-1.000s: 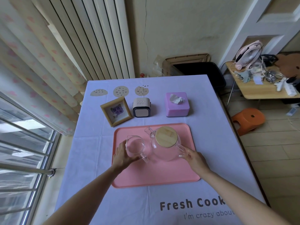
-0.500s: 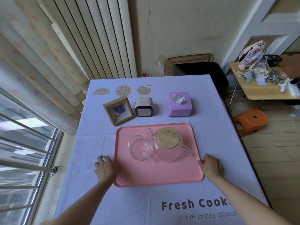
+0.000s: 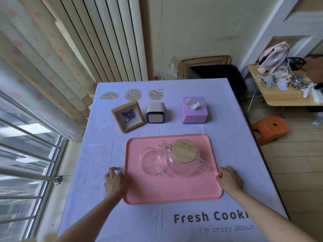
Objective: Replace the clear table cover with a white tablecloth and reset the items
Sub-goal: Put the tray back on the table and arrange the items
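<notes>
A white tablecloth (image 3: 232,137) with cookie prints and "Fresh Cook" lettering covers the table. On it lies a pink tray (image 3: 174,189) carrying a clear glass pitcher (image 3: 150,159) and a glass teapot (image 3: 183,158) with a bamboo lid. My left hand (image 3: 114,180) grips the tray's left edge with curled fingers. At the tray's right edge, my right hand (image 3: 229,179) does the same. Behind the tray stand a wooden picture frame (image 3: 128,116), a small beige clock (image 3: 155,112) and a purple tissue box (image 3: 194,110).
A radiator and curtains line the wall at the back left, with a window at the left. To the right, a wooden side table (image 3: 279,96) holds a pink fan (image 3: 272,56) and clutter. An orange stool (image 3: 270,129) stands on the floor.
One second ago my hands were on the pitcher and the teapot. They have come off the glassware and moved out to the tray's left and right edges. The tray stays put.
</notes>
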